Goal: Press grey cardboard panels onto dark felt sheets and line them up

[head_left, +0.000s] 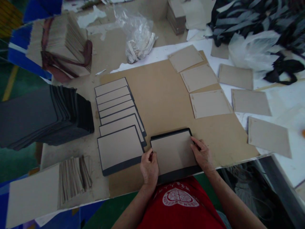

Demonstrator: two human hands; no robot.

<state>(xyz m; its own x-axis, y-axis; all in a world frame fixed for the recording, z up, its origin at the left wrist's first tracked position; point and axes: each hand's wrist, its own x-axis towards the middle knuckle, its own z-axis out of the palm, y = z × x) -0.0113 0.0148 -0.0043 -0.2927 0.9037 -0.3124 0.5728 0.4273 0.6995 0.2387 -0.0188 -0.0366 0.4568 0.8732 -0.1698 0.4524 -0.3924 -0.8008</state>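
Note:
Right in front of me lies a beige cardboard panel (173, 153) on a black sheet (170, 174), whose dark border shows along the top and bottom. My left hand (150, 167) pinches the panel's left edge, thumb and fingers together. At the upper right corner, my right hand (202, 154) grips the same panel between thumb and fingers. Just left of my left hand is an overlapping row of several dark-edged beige panels (120, 148). Beyond my right hand, loose beige boards (211, 102) lie spread in two columns.
Dark folded sheets (30, 111) are piled at the left, near a fanned stack of beige boards (33, 194). A tied board bundle (64, 41) stands behind. Plastic bags (139, 38) and black-grey strips (259, 22) lie at the back. The table's front edge (233, 163) is close to me.

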